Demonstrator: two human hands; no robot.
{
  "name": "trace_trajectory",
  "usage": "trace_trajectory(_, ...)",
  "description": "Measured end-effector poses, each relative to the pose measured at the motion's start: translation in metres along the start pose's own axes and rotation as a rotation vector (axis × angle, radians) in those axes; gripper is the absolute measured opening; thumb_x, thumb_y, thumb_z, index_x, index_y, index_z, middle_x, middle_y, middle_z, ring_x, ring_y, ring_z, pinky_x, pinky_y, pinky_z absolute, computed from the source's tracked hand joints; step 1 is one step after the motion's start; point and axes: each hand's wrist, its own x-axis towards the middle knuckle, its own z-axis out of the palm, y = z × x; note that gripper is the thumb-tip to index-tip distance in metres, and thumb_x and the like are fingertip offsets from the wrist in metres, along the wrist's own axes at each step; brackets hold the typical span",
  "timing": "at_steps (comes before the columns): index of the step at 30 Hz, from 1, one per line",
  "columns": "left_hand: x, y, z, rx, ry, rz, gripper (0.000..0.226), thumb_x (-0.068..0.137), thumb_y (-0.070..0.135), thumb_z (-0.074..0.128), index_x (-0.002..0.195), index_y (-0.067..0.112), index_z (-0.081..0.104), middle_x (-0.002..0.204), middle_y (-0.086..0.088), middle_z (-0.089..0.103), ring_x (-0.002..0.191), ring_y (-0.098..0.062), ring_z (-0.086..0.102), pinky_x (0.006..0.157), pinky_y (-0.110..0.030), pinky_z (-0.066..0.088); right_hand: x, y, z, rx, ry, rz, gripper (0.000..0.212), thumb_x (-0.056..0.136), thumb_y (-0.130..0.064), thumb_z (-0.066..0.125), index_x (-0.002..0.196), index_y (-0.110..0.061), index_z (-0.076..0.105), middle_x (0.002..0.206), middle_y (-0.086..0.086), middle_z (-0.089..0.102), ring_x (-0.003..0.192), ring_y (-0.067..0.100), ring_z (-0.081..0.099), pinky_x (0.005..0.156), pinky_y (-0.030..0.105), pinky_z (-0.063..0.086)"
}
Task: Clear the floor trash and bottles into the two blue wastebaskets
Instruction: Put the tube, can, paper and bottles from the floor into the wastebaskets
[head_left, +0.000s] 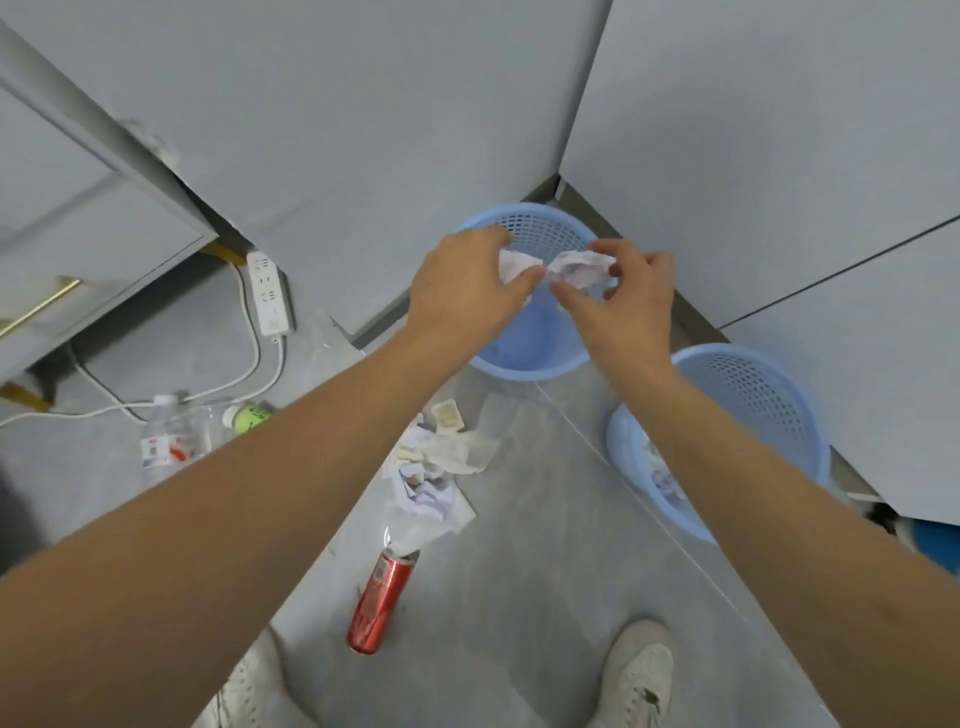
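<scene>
Nearest the person's shoes, a red can (382, 603) is lying on its side on the floor (519, 597); it looks light, thin-walled and smooth, so a wrap around its middle should suit it better than a pinch at the rim. Just beyond it a heap of crumpled paper and wrappers (439, 467) is sitting, soft, almost weightless and easy to scoop by bunching from above. Off to the left, a clear plastic bottle (174, 436) and a green-capped bottle (248, 417) are lying beside a white cable; both look empty and slippery, so the body or neck is the place to take them. To the right the nearer blue wastebasket (753, 395) is already holding some scraps. Farther on, the left hand (467, 291) is closing its grip on a wad of white paper (514, 267), and the right hand (623, 301) is pinching a second crumpled paper (582, 270) between its fingertips, both directly over the far blue wastebasket (535, 358) in the corner. Loosening the fingers should be enough to drop them in.
</scene>
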Motion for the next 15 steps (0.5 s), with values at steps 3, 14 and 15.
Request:
trace_trajectory(3,-0.023,-0.010,-0.003,0.051,0.029,0.044,0.039,0.096,0.047,0.057,0.125,0.023,0.069,0.120,0.000,0.073,0.104,-0.026,0.070,0.087,-0.041,0.057,-0.016,0.007,-0.003,-0.006,-0.015,-0.008,0.039,0.090,-0.033,0.073,0.127,-0.026,0.063,0.116,0.000,0.046,0.097,0.010,0.056,0.082,0.010,0.046)
trace_trajectory(14,-0.224,-0.152,0.027,0.073,-0.196,-0.388,0.027,0.097,0.046,0.056,0.114,0.027,0.064,0.105,0.006,0.067,0.092,-0.018,0.065,0.075,-0.033,0.050,-0.225,0.097,0.048,-0.220,-0.517,0.217,0.022,0.082,-0.015,0.073,0.101,-0.024,0.066,0.092,0.000,0.059,0.075,0.016,0.063,0.075,0.034,0.054)
trace_trajectory(15,-0.243,-0.164,0.036,0.089,-0.241,-0.429,0.030,0.096,0.048,0.057,0.117,0.027,0.063,0.107,0.005,0.066,0.096,-0.019,0.065,0.077,-0.034,0.051,-0.245,0.104,0.058,-0.247,-0.591,0.250,0.023,0.082,-0.018,0.073,0.102,-0.025,0.065,0.093,-0.001,0.058,0.075,0.016,0.063,0.074,0.033,0.054)
